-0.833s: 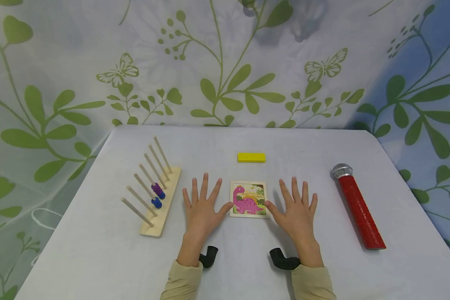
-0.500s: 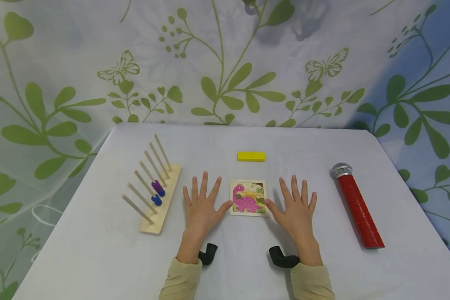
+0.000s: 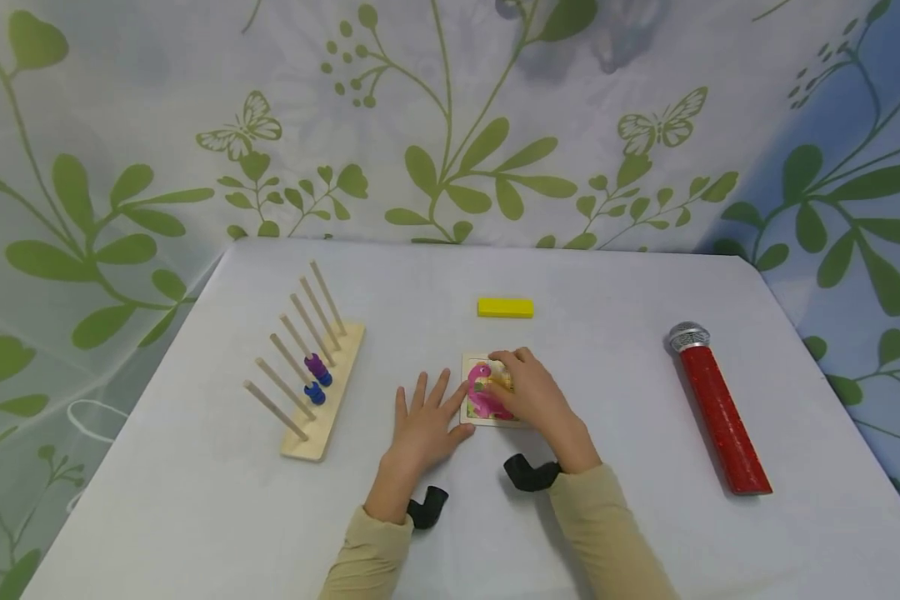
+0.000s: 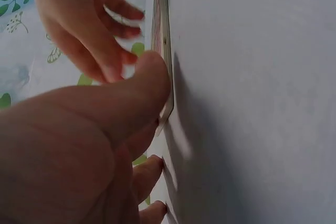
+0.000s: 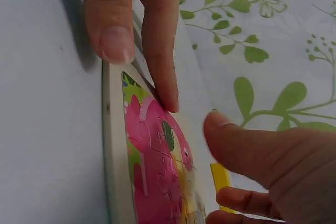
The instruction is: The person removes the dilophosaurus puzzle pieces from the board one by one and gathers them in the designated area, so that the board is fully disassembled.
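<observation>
A small wooden-framed jigsaw puzzle (image 3: 486,407) with a pink dinosaur lies flat on the white-covered table. My left hand (image 3: 423,429) is beside its left edge, fingers spread. In the right wrist view the left thumb (image 5: 115,45) is at the puzzle frame (image 5: 119,177) and the index fingertip touches the picture near a corner. Bent over the puzzle's right half is my right hand (image 3: 540,396), covering part of the picture. Its thumb (image 5: 223,135) and fingers stand apart over the jigsaw, with nothing seen between them.
Left of the hands stands a wooden peg board (image 3: 337,396), with purple pieces (image 3: 316,365) and blue pieces (image 3: 315,393) on pegs. A yellow block (image 3: 506,308) lies behind the puzzle. At right lies a red toy microphone (image 3: 723,421). Black curved pieces show at both wrists.
My right hand has swung left and forward from beside the puzzle to over it, its fingers bending. The left hand has shifted slightly right, its index finger now at the puzzle's edge.
</observation>
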Tool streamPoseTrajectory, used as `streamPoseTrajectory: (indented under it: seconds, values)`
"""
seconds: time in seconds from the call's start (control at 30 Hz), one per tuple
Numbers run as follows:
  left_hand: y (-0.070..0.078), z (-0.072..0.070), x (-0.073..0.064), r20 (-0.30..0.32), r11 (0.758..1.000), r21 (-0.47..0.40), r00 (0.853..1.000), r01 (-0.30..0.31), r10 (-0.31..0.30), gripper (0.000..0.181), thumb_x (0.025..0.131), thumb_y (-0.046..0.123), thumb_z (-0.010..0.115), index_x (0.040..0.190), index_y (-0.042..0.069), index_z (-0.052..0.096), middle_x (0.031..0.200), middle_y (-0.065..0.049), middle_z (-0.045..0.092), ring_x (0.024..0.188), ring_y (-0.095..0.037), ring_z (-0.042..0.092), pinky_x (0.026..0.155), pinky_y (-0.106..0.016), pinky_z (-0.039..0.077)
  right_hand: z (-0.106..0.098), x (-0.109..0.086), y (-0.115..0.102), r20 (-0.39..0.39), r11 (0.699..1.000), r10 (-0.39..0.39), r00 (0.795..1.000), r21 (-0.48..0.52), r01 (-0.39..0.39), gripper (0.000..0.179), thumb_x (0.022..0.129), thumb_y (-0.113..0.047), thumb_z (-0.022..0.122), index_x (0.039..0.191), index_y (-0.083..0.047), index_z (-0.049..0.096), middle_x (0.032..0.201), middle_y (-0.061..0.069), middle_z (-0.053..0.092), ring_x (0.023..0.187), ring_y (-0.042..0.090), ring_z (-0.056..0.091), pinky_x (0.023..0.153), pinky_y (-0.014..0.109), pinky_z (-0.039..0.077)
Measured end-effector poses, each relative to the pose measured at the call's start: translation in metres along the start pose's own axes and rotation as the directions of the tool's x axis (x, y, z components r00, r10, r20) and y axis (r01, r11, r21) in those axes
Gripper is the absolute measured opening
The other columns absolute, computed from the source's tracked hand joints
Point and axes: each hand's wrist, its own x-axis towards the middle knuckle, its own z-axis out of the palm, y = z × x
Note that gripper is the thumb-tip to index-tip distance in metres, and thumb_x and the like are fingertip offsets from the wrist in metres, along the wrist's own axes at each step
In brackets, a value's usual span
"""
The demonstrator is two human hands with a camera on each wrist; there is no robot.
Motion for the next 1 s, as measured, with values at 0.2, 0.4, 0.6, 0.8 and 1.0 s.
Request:
streamPoseTrajectory:
  seconds: [0.2,0.4,0.6,0.8,1.0]
  values:
    - [0.001,0.0,0.002,0.005,1.0,-0.02,1.0,0.015,-0.014,0.06,0.088,0.044,0.052,0.142,0.028,0.031,0.15,-0.004,0.016,0.135,-0.033,0.007,0.102,-0.059,0.006,0.006,0.025,-0.001,0.11,0.999,-0.007,0.994,-0.046,0.012,0.043,0.077,-0.029,0.073,0.111,-0.007,0.058,0.102,0.013,0.05,0.088,0.027,0.048,0.086,0.041,0.044]
    - [0.003,-0.001,0.003,-0.03,0.999,-0.033,0.999,0.026,-0.027,0.055,0.089,0.042,0.052,0.139,0.027,0.037,0.148,-0.004,0.021,0.135,-0.034,0.01,0.101,-0.06,0.008,0.01,0.026,-0.001,0.091,0.999,-0.006,0.996,-0.052,0.01,0.038,0.077,-0.029,0.072,0.106,-0.008,0.059,0.103,0.014,0.049,0.092,0.03,0.047,0.087,0.04,0.043]
    - [0.007,-0.003,0.002,-0.034,0.999,-0.039,0.999,0.036,-0.038,0.052,0.09,0.038,0.052,0.138,0.026,0.038,0.148,-0.004,0.023,0.135,-0.034,0.011,0.101,-0.06,0.008,0.006,0.029,-0.003,0.13,0.999,0.02,0.991,-0.035,-0.015,0.037,0.076,-0.027,0.074,0.102,-0.007,0.057,0.095,0.012,0.049,0.083,0.027,0.047,0.08,0.039,0.044]
    - [0.008,0.001,0.0,-0.038,0.998,-0.032,0.998,0.045,-0.046,0.051,0.091,0.038,0.051,0.138,0.026,0.038,0.148,-0.004,0.023,0.134,-0.034,0.011,0.101,-0.06,0.008,0.003,0.033,-0.006,0.179,0.999,0.036,0.983,0.017,-0.039,0.041,0.074,-0.023,0.076,0.103,-0.007,0.052,0.096,0.013,0.049,0.081,0.026,0.047,0.077,0.04,0.045]
    - [0.008,0.004,0.0,-0.042,0.998,-0.021,0.997,0.059,-0.06,0.051,0.091,0.039,0.05,0.139,0.027,0.037,0.148,-0.003,0.022,0.135,-0.034,0.01,0.101,-0.06,0.007,0.006,0.033,-0.006,0.155,0.998,0.023,0.988,0.061,-0.033,0.044,0.072,-0.018,0.077,0.101,-0.004,0.048,0.087,0.008,0.05,0.075,0.022,0.046,0.072,0.035,0.045]
